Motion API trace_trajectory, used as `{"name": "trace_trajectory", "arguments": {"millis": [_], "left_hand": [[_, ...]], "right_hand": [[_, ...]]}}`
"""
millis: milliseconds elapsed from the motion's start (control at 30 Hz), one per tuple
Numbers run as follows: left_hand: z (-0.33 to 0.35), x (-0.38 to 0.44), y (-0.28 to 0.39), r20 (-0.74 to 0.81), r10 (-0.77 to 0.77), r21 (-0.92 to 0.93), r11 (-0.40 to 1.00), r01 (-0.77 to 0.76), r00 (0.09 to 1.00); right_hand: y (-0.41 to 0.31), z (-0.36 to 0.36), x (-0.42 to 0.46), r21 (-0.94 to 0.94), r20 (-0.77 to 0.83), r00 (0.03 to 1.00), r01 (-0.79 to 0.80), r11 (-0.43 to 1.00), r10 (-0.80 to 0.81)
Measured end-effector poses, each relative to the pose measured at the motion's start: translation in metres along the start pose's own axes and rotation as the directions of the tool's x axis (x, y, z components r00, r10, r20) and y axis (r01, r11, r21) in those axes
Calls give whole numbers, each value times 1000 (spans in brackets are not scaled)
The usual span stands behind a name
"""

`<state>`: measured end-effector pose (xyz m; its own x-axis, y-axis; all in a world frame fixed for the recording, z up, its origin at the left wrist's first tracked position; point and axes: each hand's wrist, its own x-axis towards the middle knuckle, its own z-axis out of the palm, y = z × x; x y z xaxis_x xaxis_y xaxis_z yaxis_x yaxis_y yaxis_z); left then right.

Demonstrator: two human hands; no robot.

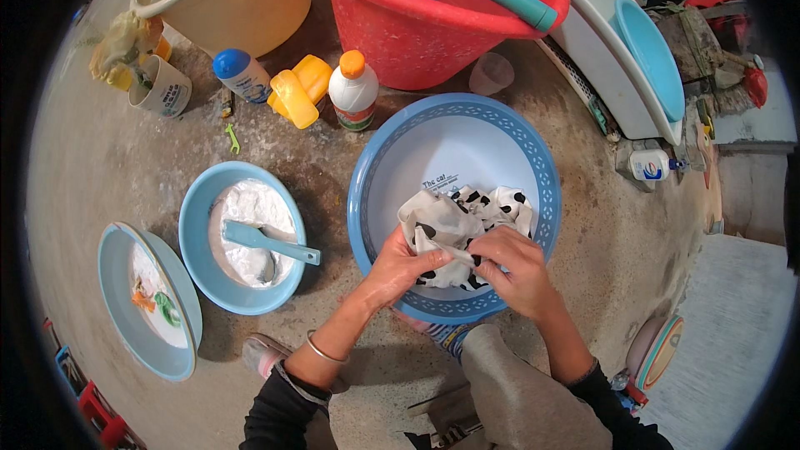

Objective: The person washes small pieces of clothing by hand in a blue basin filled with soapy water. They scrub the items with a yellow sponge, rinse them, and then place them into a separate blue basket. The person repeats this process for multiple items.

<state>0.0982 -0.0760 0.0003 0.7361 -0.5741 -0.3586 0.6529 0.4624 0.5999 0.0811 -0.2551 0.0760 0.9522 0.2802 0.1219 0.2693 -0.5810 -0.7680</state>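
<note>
A white cloth with black spots (445, 219) lies bunched in a blue plastic basin (431, 144) that has a patterned rim and a pale inside. My left hand (400, 267) grips one fold of it at the basin's near left, thumb on top. Close by, my right hand (514, 269) pinches an edge of the same cloth between thumb and fingers. The stretch between both hands is gathered up above the rest. Black spotted folds rest on the basin floor behind and under my hands, which hide part of the cloth.
Left stands a light blue basin (187, 250) of white powder with a blue brush-like tool (269, 240) across it. Beyond it is another basin (106, 287). Behind are a white bottle (354, 90), yellow soap bars (295, 99), a red tub (406, 37) and a blue dipper (512, 0).
</note>
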Motion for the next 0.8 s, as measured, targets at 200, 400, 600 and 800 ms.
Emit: {"name": "trace_trajectory", "arguments": {"millis": [200, 400, 600, 800], "left_hand": [[0, -3, -1, -10, -29, -50, 998, 29, 1000], [-3, -6, 3, -9, -63, -51, 997, 62, 998], [-11, -10, 6, 103, -149, 88, 986, 140, 983], [-9, -2, 0, -29, -147, 76, 986, 149, 989]], "right_hand": [[2, 5, 19, 77, 20, 908, -419, 905, 419], [43, 11, 11, 252, 20, 937, -342, 905, 349], [55, 7, 3, 640, 490, 812, -582, 502, 316], [57, 17, -12, 634, 304, 814, -560, 533, 495]]}}
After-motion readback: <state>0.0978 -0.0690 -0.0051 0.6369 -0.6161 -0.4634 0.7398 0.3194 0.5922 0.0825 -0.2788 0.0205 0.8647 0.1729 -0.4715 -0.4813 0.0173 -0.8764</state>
